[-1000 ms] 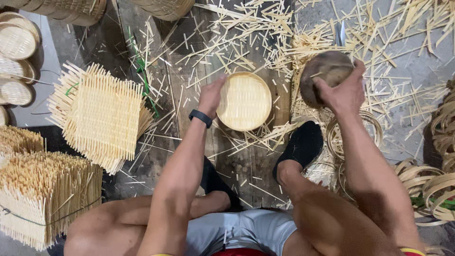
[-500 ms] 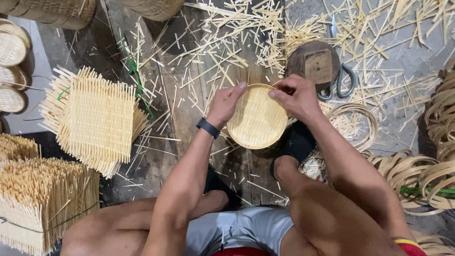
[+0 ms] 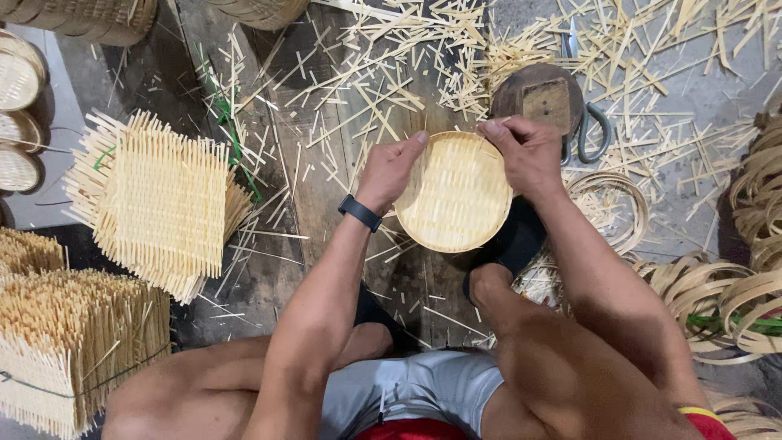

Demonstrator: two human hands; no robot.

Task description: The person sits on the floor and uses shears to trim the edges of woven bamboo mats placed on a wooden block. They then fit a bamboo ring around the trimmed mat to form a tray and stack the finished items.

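The person sits low over a dark wooden board (image 3: 326, 187) and holds a round, pale yellow woven bamboo tray (image 3: 454, 192) with both hands. The left hand (image 3: 389, 169) grips the tray's left edge, fingers curled over the rim and closed on it. The right hand (image 3: 525, 151) pinches the top right edge, thumb and fingers pressed together on the rim. The tray is tilted up a little between the hands, just above the board and close to the person's black shoes (image 3: 509, 244).

The tray looks nearly made. Its woven middle is full and its round rim is on. I think the hands are working on the rim, but the spot under the right fingers is hard to see, so I cannot tell what is left there.

Just past the right hand lies a round dark wooden block (image 3: 542, 94), with scissors (image 3: 593, 134) touching it. Well off to the left of the grip sits a square stack of woven bamboo mats (image 3: 159, 200), not yet made round. Finished small trays (image 3: 18, 73) sit farther left. Thin bamboo hoops (image 3: 733, 285) wait to the right. Cut bamboo bits (image 3: 383, 57) cover the floor.
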